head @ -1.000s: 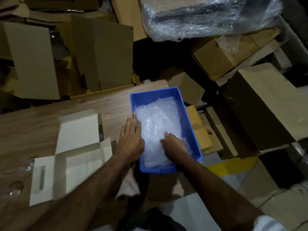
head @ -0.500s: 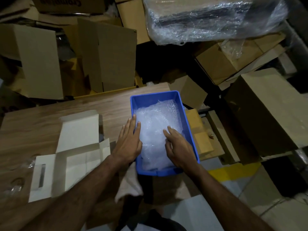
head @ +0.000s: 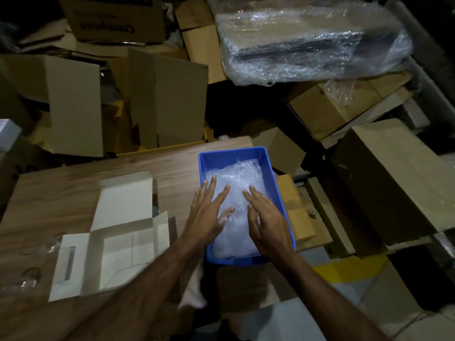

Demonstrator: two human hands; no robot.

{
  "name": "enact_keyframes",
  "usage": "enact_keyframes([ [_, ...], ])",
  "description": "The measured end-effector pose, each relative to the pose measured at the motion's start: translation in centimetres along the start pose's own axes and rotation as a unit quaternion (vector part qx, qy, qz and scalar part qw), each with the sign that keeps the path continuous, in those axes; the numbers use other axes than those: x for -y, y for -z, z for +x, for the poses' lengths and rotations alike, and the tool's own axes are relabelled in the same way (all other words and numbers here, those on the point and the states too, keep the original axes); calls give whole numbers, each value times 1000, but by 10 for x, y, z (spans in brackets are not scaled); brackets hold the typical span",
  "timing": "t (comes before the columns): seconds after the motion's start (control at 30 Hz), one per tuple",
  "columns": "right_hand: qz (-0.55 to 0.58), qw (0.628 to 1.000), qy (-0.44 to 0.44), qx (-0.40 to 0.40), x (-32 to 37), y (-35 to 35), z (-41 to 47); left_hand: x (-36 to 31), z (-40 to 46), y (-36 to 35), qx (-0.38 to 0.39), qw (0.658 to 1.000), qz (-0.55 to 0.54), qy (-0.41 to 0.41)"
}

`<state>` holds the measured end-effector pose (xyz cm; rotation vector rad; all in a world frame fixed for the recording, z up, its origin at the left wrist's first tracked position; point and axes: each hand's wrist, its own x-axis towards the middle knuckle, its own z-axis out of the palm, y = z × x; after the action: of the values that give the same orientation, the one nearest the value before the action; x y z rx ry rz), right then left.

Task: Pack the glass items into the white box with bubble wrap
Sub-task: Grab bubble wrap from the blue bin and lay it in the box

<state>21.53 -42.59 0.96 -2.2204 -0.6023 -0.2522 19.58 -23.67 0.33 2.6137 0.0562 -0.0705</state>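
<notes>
The bubble wrap (head: 236,193) lies bunched inside the blue bin (head: 234,153), which sits at the right end of the wooden table (head: 73,188), its near end at the table's front edge. Both hands are now laid on the wrap with fingers straight and spread, gripping nothing. Half a second ago the left hand (head: 206,215) rested along the bin's left wall with fingers close together; it has since moved over the rim and into the bin, fingers fanned out across the wrap and thumb pressed into it. The right hand (head: 268,222), which a second ago was curled low at the near end of the bin, has slid up beside the left, palm down, its fingertips near the middle of the wrap. The white box (head: 115,237) lies open and flattened-looking on the table to the left of the bin, its flaps spread, unmoved from the earlier frames. Left of it, at the table's edge, are clear glass items (head: 29,279), too dim to make out in shape. A white cloth (head: 194,291) hangs off the table's front edge beneath the left forearm. Behind and to the right stand heaped cardboard boxes (head: 167,102) and a plastic-wrapped bundle (head: 310,40).
</notes>
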Motion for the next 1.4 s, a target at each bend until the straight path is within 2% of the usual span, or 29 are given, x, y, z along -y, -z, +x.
enact_keyframes([
  [0.17, 10, 1000, 15, -25, 32, 13, 10, -2, -36, 38, -80, 983, -166, -20],
  [0.33, 52, 996, 33, -63, 82, 4, 22, 6, -86, 56, -72, 975, -204, -49],
  [0.5, 28, 991, 115, -62, 125, -5, 37, 3, -66, 91, -178, 920, -347, -35],
  [0.57, -10, 987, 152, -52, 135, -8, 45, 21, -73, 116, -238, 911, -336, -18],
  [0.63, -29, 981, 190, -19, 146, -13, 51, 47, -87, 140, -285, 916, -279, -32],
  [0.8, -82, 956, 244, 139, 173, -34, 61, 107, -126, 185, -318, 930, -168, -76],
  [0.87, -113, 945, 238, 192, 178, -47, 65, 127, -137, 193, -317, 933, -146, -91],
  [0.97, -86, 950, 212, 213, 187, -61, 71, 147, -154, 195, -291, 934, -191, -74],
  [1.03, -24, 961, 148, 232, 196, -64, 76, 156, -161, 195, -265, 930, -253, -27],
  [1.1, 91, 963, 27, 251, 208, -65, 86, 162, -163, 193, -241, 911, -333, 18],
  [1.13, 164, 950, -56, 260, 213, -66, 91, 164, -163, 191, -228, 899, -373, 38],
  [1.2, 307, 883, -218, 281, 217, -75, 95, 165, -160, 188, -195, 862, -457, 96],
  [1.23, 366, 831, -290, 302, 217, -81, 94, 163, -159, 187, -175, 835, -504, 134],
  [1.3, 501, 695, -396, 329, 214, -89, 82, 159, -159, 185, -162, 787, -561, 200],
  [1.37, 624, 566, -448, 300, 202, -98, 64, 158, -159, 185, -178, 779, -545, 256],
  [1.4, 660, 520, -456, 293, 197, -102, 53, 159, -159, 184, -188, 783, -525, 276],
])
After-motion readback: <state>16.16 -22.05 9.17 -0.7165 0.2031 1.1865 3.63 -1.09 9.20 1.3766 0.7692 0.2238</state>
